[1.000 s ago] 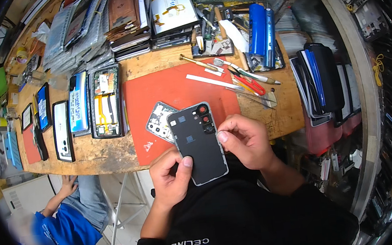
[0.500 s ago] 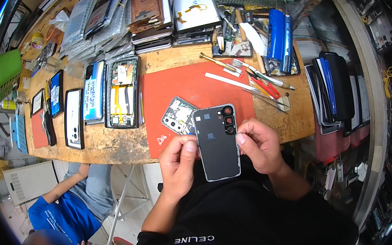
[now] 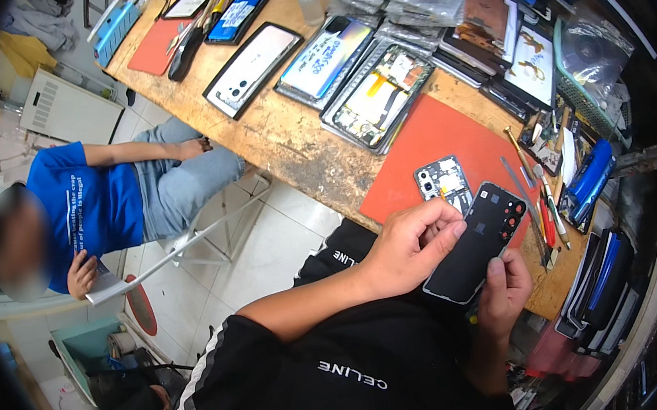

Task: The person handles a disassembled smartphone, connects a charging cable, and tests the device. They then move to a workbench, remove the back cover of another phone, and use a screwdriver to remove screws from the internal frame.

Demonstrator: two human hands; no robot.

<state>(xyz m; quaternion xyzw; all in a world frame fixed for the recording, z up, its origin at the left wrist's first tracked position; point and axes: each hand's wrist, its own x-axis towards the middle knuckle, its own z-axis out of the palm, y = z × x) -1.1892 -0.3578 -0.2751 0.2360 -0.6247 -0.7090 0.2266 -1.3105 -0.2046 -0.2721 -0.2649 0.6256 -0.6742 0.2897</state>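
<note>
A black phone back cover (image 3: 471, 248), its inner side facing up and its camera openings at the far right corner, is held tilted just off the bench's front edge. My left hand (image 3: 417, 248) is closed, thumb and fingers pinching the cover's left edge. On the opposite edge, my right hand (image 3: 506, 290) grips it with the thumb on top. Just beyond the cover, an opened phone (image 3: 438, 179) with bare inner parts lies on the red mat (image 3: 398, 178), partly hidden by the cover.
Several phones line the wooden bench (image 3: 300, 160) to the left, including an opened one (image 3: 381, 91). Tweezers, a red-handled tool (image 3: 547, 222) and a blue cylinder (image 3: 591, 176) lie at the right. A person in a blue shirt (image 3: 96, 201) sits at the left; another is partly visible below.
The view has swung to the left, so the bench appears slanted and more of the seated person shows. Both hands still hold the back cover, which now leans to the right.
</note>
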